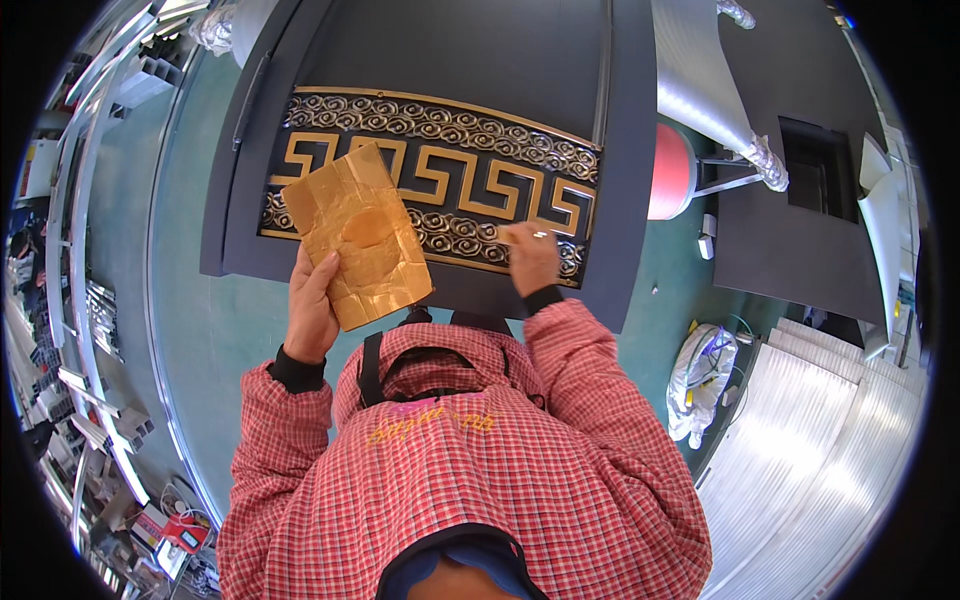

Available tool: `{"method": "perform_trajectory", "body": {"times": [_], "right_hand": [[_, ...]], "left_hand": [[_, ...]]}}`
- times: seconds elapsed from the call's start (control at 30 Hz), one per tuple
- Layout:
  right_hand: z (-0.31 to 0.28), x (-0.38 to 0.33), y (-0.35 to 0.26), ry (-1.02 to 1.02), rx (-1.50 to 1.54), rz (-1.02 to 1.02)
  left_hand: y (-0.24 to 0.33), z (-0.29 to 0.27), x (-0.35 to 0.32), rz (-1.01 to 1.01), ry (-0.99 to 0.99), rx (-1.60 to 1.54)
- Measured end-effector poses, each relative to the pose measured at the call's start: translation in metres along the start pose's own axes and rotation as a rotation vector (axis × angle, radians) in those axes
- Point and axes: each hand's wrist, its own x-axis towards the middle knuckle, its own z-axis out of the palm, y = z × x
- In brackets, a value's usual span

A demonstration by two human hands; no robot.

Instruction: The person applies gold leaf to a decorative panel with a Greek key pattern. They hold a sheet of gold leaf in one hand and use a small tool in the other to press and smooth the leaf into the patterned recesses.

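Observation:
My left hand grips a flat, creased piece of gold-coated cardboard by its lower left edge. A rounded gold smear lies at its middle. My right hand is closed on a small yellowish piece, probably a sponge; the fingers hide much of it. That hand is over the lower scroll border of a dark door panel. Gold key-pattern relief runs across the panel between two bands of swirl ornament. The cardboard covers part of the pattern's left side.
A pink-red drum stands right of the panel, by wrapped metal legs. Beyond it is a dark sheet with a rectangular opening. Stacked silvery sheets and a crumpled wrapped bundle lie at the lower right. Metal racks line the left.

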Motion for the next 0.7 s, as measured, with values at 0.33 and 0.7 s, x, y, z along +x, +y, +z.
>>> {"method": "perform_trajectory", "body": {"times": [0.33, 0.7], "right_hand": [[0.006, 0.0, -0.014, 0.021, 0.118, 0.021], [0.009, -0.015, -0.02, -0.002, 0.228, 0.003]], "left_hand": [[0.001, 0.005, 0.0, 0.011, -0.001, 0.022], [-0.001, -0.005, -0.004, -0.001, -0.008, -0.008]]}}
